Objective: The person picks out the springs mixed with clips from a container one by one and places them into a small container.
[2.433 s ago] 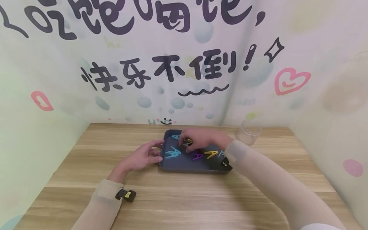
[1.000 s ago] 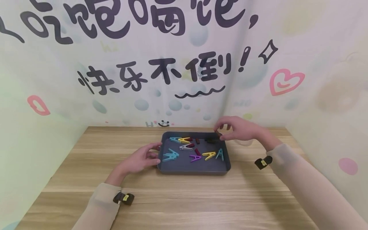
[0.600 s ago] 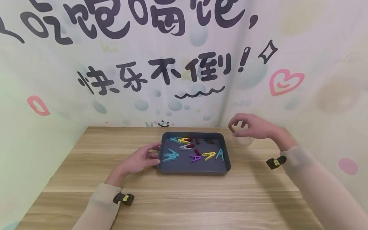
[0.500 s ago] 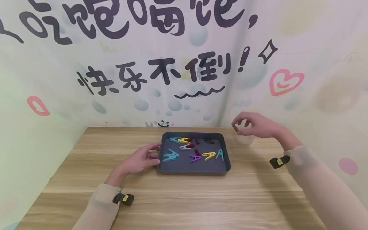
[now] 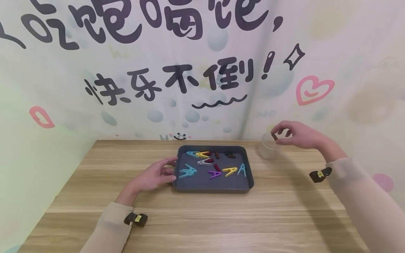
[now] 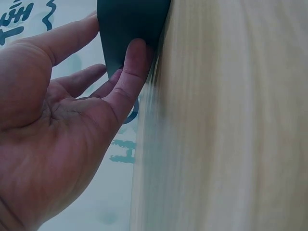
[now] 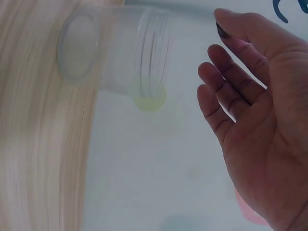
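The right hand pinches a ribbed piece, likely light and stiff, best held by its sides; the left hand, relaxed, touches the tray.

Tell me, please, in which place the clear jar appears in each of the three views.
Head: clear jar right of centre, to the right of the tray.
Left wrist: not in it.
Right wrist: upper left, lying sideways in this turned picture.
Shared landmark: the wooden table, visible in all three views.
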A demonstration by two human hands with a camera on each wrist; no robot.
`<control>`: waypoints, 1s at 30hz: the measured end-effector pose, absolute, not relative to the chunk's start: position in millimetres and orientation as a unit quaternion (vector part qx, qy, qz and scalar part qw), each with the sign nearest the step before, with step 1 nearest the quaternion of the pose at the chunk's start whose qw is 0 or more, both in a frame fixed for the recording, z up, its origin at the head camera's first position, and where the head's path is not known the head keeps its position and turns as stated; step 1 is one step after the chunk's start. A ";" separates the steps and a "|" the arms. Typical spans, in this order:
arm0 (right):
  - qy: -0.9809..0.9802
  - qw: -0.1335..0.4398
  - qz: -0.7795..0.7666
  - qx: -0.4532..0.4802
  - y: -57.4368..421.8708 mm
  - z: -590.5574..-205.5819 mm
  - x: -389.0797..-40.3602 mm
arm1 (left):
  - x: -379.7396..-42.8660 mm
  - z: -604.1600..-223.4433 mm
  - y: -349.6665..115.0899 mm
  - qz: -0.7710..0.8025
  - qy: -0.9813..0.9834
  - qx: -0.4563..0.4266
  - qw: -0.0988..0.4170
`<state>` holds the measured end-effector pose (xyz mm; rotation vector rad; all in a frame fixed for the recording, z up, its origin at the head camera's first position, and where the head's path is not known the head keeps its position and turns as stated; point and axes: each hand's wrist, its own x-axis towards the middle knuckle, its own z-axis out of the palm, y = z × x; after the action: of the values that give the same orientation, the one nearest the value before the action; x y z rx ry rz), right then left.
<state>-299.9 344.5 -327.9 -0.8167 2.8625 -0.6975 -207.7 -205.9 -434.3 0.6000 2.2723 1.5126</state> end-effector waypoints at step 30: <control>0.947 0.066 -0.208 -0.234 345.9 -345.3 -324.6 | -209.3 -438.4 -207.9 0.534 0.799 0.218 0.169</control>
<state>-324.6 345.9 -345.3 -0.7059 2.8577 -0.6278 -209.3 -207.9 -438.4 0.6197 2.2708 1.5187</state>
